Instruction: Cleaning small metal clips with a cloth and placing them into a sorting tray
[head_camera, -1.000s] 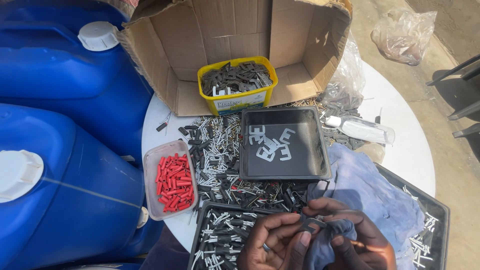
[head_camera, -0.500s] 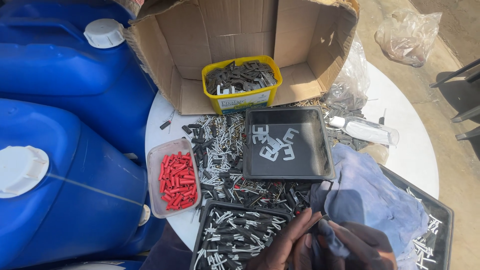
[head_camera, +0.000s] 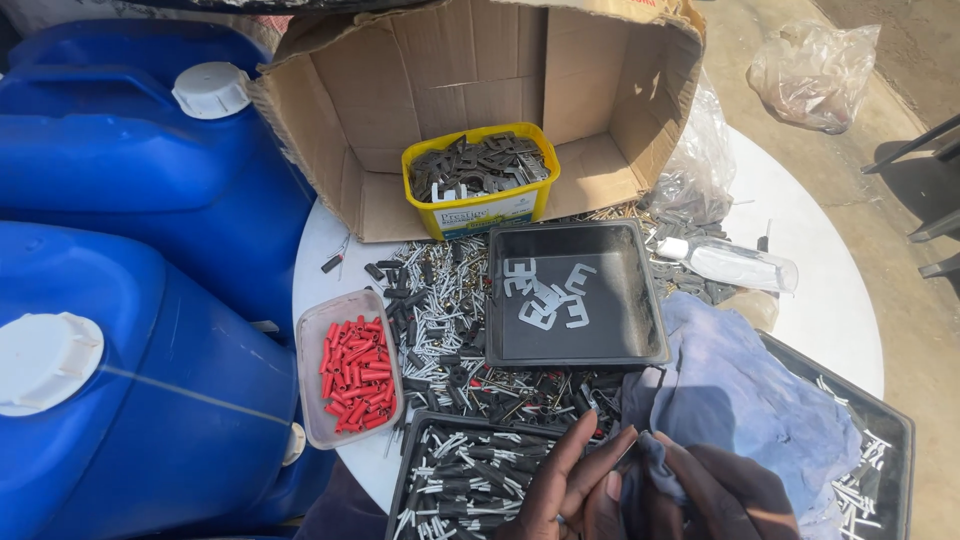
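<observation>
At the far left stand two blue jerrycans (head_camera: 130, 300) with white caps. Right of them, on the round white table (head_camera: 800, 300), I note a clear tub of red plugs (head_camera: 352, 368), then loose grey and black fasteners (head_camera: 440, 320) strewn across the top. Behind these a yellow tub (head_camera: 482, 180) of dark metal clips sits inside an open cardboard box (head_camera: 470, 80). A black tray (head_camera: 572, 292) at centre holds a few white clips. At the near edge my left hand (head_camera: 575, 485), fingers extended, pinches a fold of the blue cloth (head_camera: 740, 410) above a second tray of fasteners (head_camera: 465, 480). My right hand (head_camera: 720, 495) grips the same cloth just beside it. A clear bottle (head_camera: 735, 263) lies further right.
</observation>
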